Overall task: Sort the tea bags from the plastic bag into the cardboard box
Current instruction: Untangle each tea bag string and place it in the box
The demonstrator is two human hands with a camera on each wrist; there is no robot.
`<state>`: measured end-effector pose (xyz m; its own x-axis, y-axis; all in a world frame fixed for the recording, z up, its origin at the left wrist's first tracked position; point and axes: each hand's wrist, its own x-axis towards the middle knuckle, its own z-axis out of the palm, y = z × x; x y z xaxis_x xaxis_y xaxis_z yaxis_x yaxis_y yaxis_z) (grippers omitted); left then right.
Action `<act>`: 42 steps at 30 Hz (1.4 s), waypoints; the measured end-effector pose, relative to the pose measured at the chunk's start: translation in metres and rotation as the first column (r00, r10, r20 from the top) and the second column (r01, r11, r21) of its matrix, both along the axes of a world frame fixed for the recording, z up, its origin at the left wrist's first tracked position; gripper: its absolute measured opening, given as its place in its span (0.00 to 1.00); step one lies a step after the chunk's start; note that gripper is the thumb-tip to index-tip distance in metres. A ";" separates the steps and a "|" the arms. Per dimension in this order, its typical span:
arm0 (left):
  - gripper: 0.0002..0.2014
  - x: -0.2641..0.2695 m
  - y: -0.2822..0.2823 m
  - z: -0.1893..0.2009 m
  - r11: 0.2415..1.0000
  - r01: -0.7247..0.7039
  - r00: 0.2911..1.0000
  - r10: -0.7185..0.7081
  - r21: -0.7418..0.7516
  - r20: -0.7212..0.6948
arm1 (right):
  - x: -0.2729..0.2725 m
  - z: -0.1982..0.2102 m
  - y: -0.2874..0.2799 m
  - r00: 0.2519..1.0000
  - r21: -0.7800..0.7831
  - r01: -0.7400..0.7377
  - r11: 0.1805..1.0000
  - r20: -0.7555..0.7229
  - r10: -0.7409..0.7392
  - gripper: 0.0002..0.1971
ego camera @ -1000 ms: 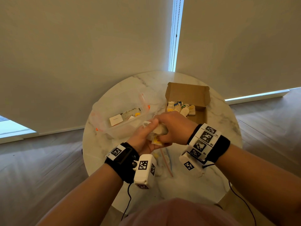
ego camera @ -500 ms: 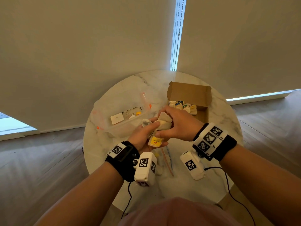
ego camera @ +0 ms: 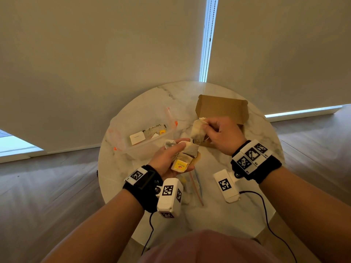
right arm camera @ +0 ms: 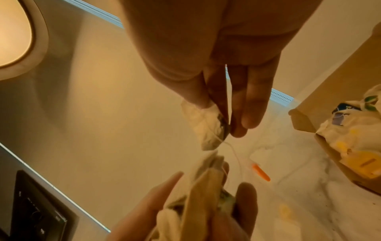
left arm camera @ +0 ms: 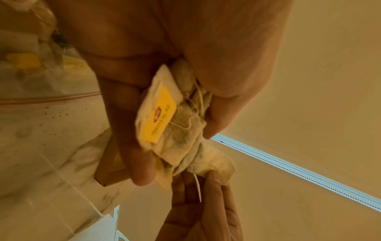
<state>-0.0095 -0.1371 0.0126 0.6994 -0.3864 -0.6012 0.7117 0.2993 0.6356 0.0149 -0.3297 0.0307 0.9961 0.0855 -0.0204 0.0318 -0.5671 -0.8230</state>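
Two hands are working above the round white marbled bench (ego camera: 218, 215). The left hand (ego camera: 167, 160) is sitting at about 7 o'clock from bench centre, palm up, its grip clamped on a crumpled bunch of beige paper tea bags (ego camera: 187, 152) with thin strings; thumb is pressing on top, fingers curling beneath. One yellow rectangular paper tag (ego camera: 179, 165) is lying against the palm-side bag, also showing in the left wrist view (left arm camera: 158, 117).

The right hand (ego camera: 220, 135) is hovering at about 1 o'clock from the left hand, its grip pinched together on a single beige paper tea bag (ego camera: 198, 130); thumb and fingertips (right arm camera: 253, 114) are closing on its upper edge, the bag hanging below. A thin string is running from this bag towards the bunch. The single bag is sitting just beside the bunch; whether the two are touching cannot be told.

The open brown cardboard box (ego camera: 222, 109) is standing at 1 o'clock on the bench, directly behind the right hand, lid flap raised. In the right wrist view it is holding several white tea bags with yellow tags (right arm camera: 354, 146).

The clear plastic bag with an orange zip strip (ego camera: 144, 135) is lying at 10 o'clock, holding a white tag, a yellow tag and dark loose specks.
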 end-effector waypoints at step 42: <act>0.02 0.015 0.009 0.013 0.901 -0.050 0.936 -0.108 0.431 0.335 | -0.003 0.019 -0.010 0.989 0.257 0.134 0.957 -0.094 -0.113 0.07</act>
<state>0.0058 -0.1284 0.0259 0.8834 -0.1710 -0.4363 0.4301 -0.0742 0.8997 0.0119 -0.3400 0.0497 0.9955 -0.0250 -0.0914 -0.0945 -0.3269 -0.9403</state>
